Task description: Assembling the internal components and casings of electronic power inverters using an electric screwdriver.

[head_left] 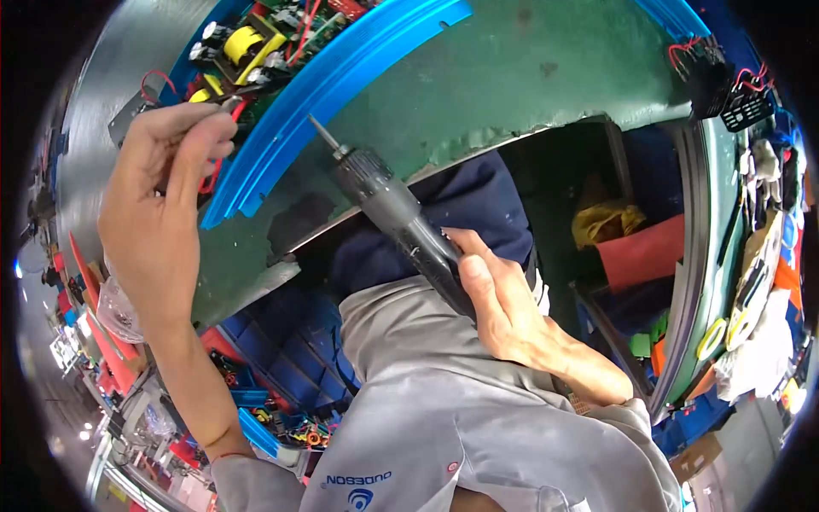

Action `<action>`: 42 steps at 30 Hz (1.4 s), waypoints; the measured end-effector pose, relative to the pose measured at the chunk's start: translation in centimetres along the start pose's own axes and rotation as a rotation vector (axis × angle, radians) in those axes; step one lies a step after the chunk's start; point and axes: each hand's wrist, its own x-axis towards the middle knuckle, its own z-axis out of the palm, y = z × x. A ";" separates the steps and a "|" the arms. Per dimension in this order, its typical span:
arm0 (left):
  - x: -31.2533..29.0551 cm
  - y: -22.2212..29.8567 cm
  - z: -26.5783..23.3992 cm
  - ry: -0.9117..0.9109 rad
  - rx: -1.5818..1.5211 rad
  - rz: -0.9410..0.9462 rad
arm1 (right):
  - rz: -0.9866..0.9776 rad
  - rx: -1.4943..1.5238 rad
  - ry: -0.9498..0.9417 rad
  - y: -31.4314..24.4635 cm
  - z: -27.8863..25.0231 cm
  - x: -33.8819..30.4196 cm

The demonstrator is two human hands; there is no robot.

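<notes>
My right hand (516, 320) is wrapped round the body of a black electric screwdriver (409, 226). Its thin metal bit points up and to the left, its tip overlapping the near wall of a blue metal housing (294, 128) in this view. Inside that housing sits a circuit board with a yellow-wound transformer (243, 44), capacitors and red wires. My left hand (166, 183) is raised at the housing's left end, thumb and forefinger pinched together beside a red wire. What they hold, if anything, is too small to make out.
The green bench top (529, 94) has a worn, chipped front edge. At the far right, black parts with red wires (721, 85) lie by another blue housing (674, 17). Below the bench are a yellow bag (607, 224) and a red sheet (644, 254). Blue crates (286, 350) stand lower left.
</notes>
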 end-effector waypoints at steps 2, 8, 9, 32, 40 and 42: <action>0.2 1.0 0.7 0.002 0.062 0.015 | -0.031 0.013 0.015 0.9 0.2 0.2; 0.8 0.1 1.3 0.003 0.089 0.166 | 0.015 0.072 -0.038 0.5 -0.3 0.9; 0.9 0.2 1.5 0.021 0.140 0.206 | 0.017 0.082 -0.047 0.5 -0.4 1.1; 4.1 0.6 0.7 -0.189 0.424 0.393 | 0.272 0.383 -0.257 0.1 -1.4 1.8; 4.7 0.8 0.1 -0.320 0.373 0.343 | 0.455 0.595 -0.376 0.3 -1.8 2.3; 4.4 1.3 0.0 -0.389 0.407 0.310 | 0.446 0.571 -0.381 0.1 -1.7 2.5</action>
